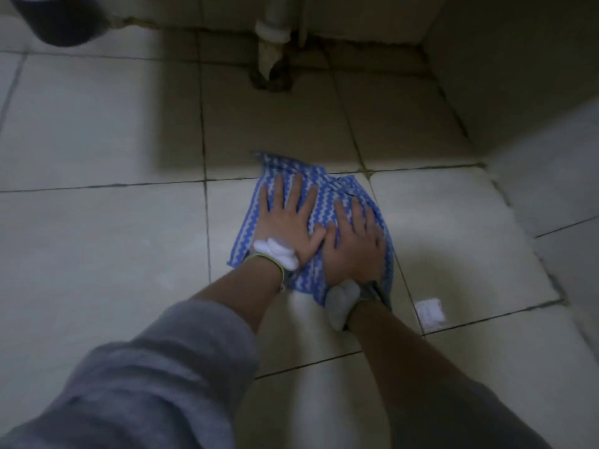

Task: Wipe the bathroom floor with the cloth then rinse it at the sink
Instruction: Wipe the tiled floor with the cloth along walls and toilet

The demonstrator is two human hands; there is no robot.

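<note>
Hands, left hand [287, 222] and right hand [355, 243], press one cloth [321, 186].

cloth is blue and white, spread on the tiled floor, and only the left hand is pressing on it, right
Not quite: both hands are pressing on it, not only the left. The head view shows the left hand and the right hand flat, side by side, on the blue and white cloth, which is spread on the tiled floor.
</note>
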